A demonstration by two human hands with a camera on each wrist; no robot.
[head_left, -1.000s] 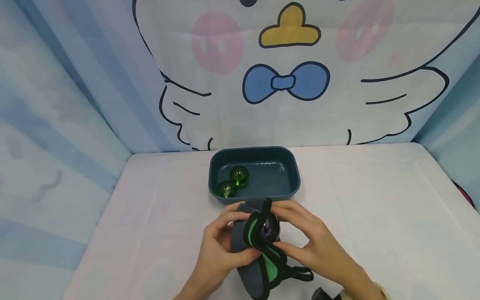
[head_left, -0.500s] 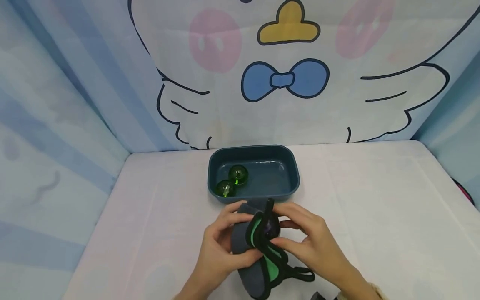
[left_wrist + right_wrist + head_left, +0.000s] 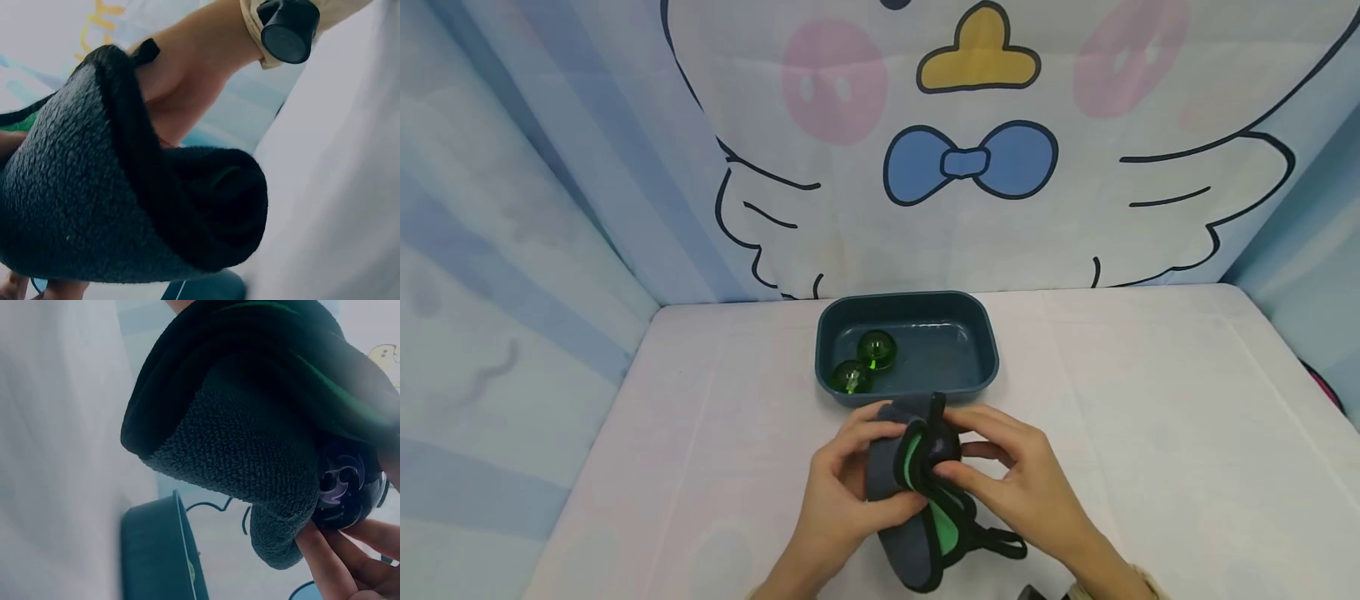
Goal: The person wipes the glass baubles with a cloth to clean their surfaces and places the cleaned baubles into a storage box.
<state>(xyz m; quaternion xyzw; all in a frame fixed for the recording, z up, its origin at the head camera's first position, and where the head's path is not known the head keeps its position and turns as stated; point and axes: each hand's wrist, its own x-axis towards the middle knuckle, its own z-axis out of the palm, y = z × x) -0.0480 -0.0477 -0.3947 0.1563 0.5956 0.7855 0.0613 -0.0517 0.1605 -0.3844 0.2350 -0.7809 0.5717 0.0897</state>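
Observation:
My left hand (image 3: 842, 492) grips a thick folded cloth (image 3: 901, 533), dark grey and fleecy with black edging, green inner panels and a black hanging loop (image 3: 1000, 543). Its thumb presses on the near part of the fold. On the right side of the cloth, a dark purple glossy ball (image 3: 344, 481) nestles against the folds. My right hand (image 3: 1030, 475) holds this ball between thumb and fingers, partly covering it. In the left wrist view the grey cloth (image 3: 81, 181) curls into a roll and hides the ball.
Just beyond the hands stands a dark teal rectangular tub (image 3: 992, 342). Two green glass balls lie at its left, one green ball (image 3: 877, 350) behind another green ball (image 3: 852, 377). A white cloth (image 3: 1150, 417) covers the table, with a printed curtain (image 3: 865, 233) behind.
My right thumb has moved left over the ball's near side toward the cloth. Less of the ball shows now. The left hand keeps its grip with barely any movement.

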